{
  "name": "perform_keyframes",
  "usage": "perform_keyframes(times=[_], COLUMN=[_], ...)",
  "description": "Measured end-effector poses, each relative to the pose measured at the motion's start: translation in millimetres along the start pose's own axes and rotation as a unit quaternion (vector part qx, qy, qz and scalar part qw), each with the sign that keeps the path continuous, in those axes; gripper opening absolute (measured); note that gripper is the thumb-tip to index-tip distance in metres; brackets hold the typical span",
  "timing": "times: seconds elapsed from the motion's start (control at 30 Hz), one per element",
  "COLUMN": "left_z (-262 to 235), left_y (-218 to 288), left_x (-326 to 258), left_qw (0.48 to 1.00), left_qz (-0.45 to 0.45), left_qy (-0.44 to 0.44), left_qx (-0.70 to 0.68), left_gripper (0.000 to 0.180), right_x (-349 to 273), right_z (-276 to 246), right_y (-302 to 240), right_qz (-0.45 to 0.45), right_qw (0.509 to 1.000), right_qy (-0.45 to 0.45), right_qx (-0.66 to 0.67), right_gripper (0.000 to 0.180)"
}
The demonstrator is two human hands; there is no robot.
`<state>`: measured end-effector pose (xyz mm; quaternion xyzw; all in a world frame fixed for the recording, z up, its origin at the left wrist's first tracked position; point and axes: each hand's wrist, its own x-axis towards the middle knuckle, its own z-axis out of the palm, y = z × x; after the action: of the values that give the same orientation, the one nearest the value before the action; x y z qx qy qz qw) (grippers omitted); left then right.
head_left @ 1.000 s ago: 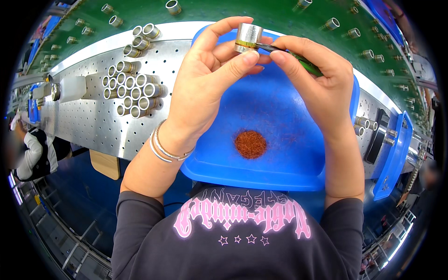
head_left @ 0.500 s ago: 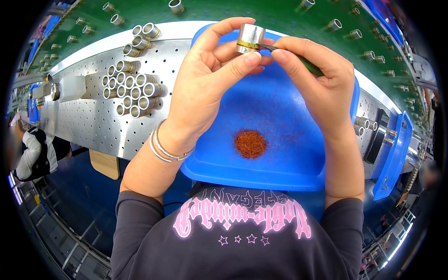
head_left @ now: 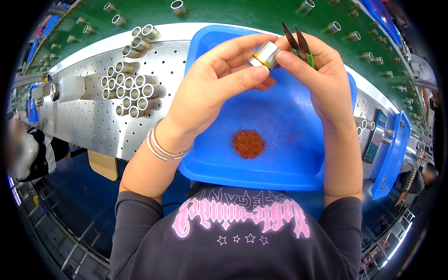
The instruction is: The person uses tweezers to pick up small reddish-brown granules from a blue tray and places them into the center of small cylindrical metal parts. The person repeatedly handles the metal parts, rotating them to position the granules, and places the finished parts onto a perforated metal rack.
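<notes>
Above a blue tray point(head_left: 247, 178), my left hand point(head_left: 219, 84) is closed around a short silver metal cylinder point(head_left: 269, 52) with a yellowish band near one end. The cylinder is tilted. My right hand point(head_left: 322, 81) grips a pair of snips point(head_left: 304, 44) with dark pointed blades and green handles. The blades are spread and point up, away from the cylinder. Thumb and fingertips of that same hand touch the cylinder's right side. In the tray lies a round pile of fine reddish-brown wire bits point(head_left: 248, 144), with loose strands scattered around it.
Several similar cylinders point(head_left: 135, 93) stand on the perforated metal plate point(head_left: 100, 130) at left. More sit on the green surface point(head_left: 210, 11) beyond. At right are a few cylinders point(head_left: 361, 122), a dark flat rectangular object point(head_left: 374, 137) and another blue tray point(head_left: 392, 158). A person point(head_left: 32, 154) sits far left.
The snips have turned from pointing at the cylinder's band to pointing upward, blades apart. The cylinder has come closer and tilted, and the right fingertips now touch it.
</notes>
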<state>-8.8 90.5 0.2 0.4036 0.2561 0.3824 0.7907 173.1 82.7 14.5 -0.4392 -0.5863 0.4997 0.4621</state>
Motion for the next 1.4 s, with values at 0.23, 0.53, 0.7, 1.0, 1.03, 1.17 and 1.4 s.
perform_keyframes(times=[0.23, 0.53, 0.7, 1.0, 1.03, 1.17, 1.4], left_z=[-1.9, -0.8, 2.1, 3.9, 2.7, 5.3, 2.5], left_y=[-7.2, -11.3, -9.3, -13.6, -14.2, -15.1, -16.9], left_x=[2.9, 1.6, 1.0, -0.3, -0.2, 0.8, 1.3], left_qw=[0.989, 0.963, 0.961, 0.947, 0.94, 0.92, 0.898], left_qz=[0.098, 0.165, 0.158, 0.178, 0.185, 0.185, 0.222], left_qy=[0.039, 0.1, 0.099, 0.114, 0.113, 0.121, 0.116], left_qx=[0.101, 0.187, 0.205, 0.244, 0.262, 0.323, 0.361], left_gripper=[0.045, 0.042, 0.041, 0.045, 0.045, 0.043, 0.041], right_x=[-2.4, -4.5, -6.0, -4.3, -5.6, -9.9, -13.0], right_z=[8.8, 10.3, 10.1, 12.0, 11.0, 8.6, 11.1], right_y=[-2.5, -0.4, 1.2, 11.3, 10.7, 7.5, 2.8], right_qz=[-0.072, -0.188, -0.204, -0.23, -0.226, -0.209, -0.206], right_qw=[0.992, 0.951, 0.954, 0.936, 0.933, 0.925, 0.914], right_qy=[0.086, 0.053, 0.048, 0.096, 0.098, 0.089, 0.065], right_qx=[-0.054, -0.239, -0.216, -0.249, -0.263, -0.304, -0.344], right_gripper=[0.011, 0.026, 0.023, 0.016, 0.017, 0.018, 0.017])
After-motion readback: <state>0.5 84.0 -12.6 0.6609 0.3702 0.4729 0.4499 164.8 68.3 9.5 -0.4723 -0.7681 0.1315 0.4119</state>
